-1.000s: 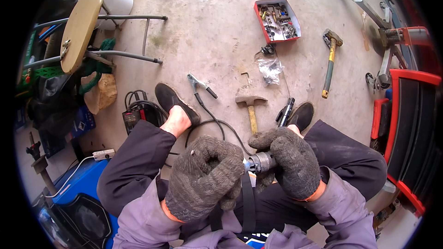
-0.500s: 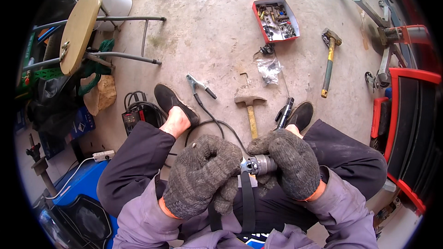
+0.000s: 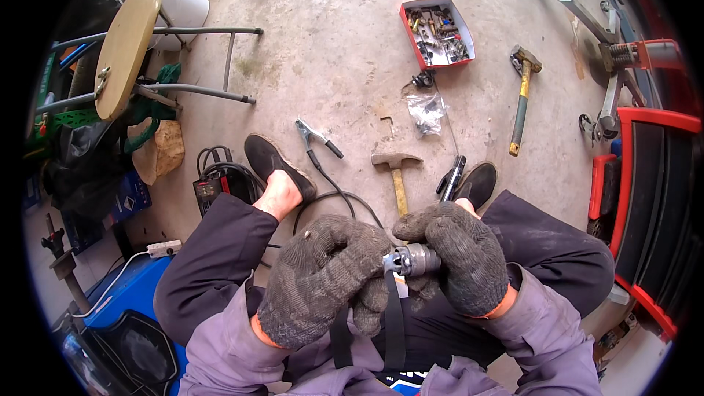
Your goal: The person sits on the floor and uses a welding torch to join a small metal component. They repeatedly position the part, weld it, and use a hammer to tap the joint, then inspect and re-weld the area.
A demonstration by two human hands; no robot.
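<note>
Both hands wear dark grey knitted gloves with orange cuffs. Between them, over my lap, lies a cylindrical metal part with a bright, slotted left end; its exact kind I cannot tell. The fingers of my right hand are wrapped round its right end. My left hand is closed at the bright end, and its fingertips hide what they grip there. Just beyond the right glove, a hammer with a wooden handle lies on the floor. A black electrode holder rests by my right shoe.
An earth clamp and its cable lie between my feet, near a welding machine. Ahead stand a red box of small metal parts, a plastic bag and a sledgehammer. A tipped stool is at left, a red-framed cabinet at right.
The metal part has turned and shifted slightly between the gloves, and its left end points a little more upward. Both hands stay closed in nearly the same place.
</note>
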